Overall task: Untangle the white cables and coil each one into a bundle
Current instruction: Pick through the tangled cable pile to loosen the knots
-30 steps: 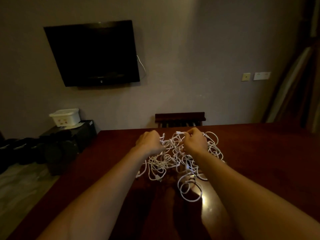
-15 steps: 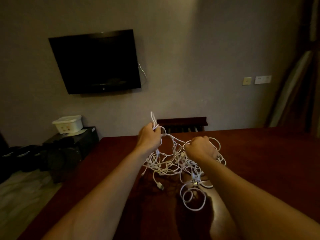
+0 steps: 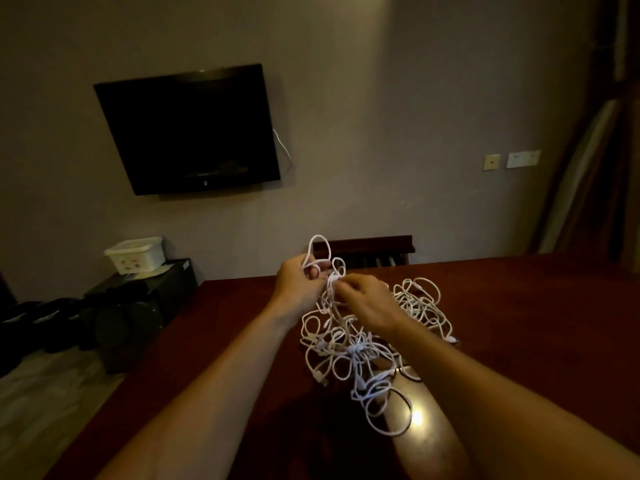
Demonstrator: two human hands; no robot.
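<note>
A tangle of white cables [image 3: 360,344] hangs over the dark red table [image 3: 519,323], its top lifted and its lower loops trailing toward the near edge. My left hand [image 3: 299,282] grips a few strands at the top of the tangle, with one loop [image 3: 320,245] standing up above the fingers. My right hand [image 3: 367,301] sits just to the right and pinches strands where they leave the left hand. More loops lie on the table to the right of my right hand.
A dark chair back [image 3: 370,249] stands behind the table's far edge. A black television [image 3: 188,129] hangs on the wall. At the left, a white box [image 3: 135,254] sits on a black cabinet [image 3: 145,296] beside the table.
My right hand has moved up and left to meet my left hand at the top of the tangle. The lifted cables now hang lower toward the near edge.
</note>
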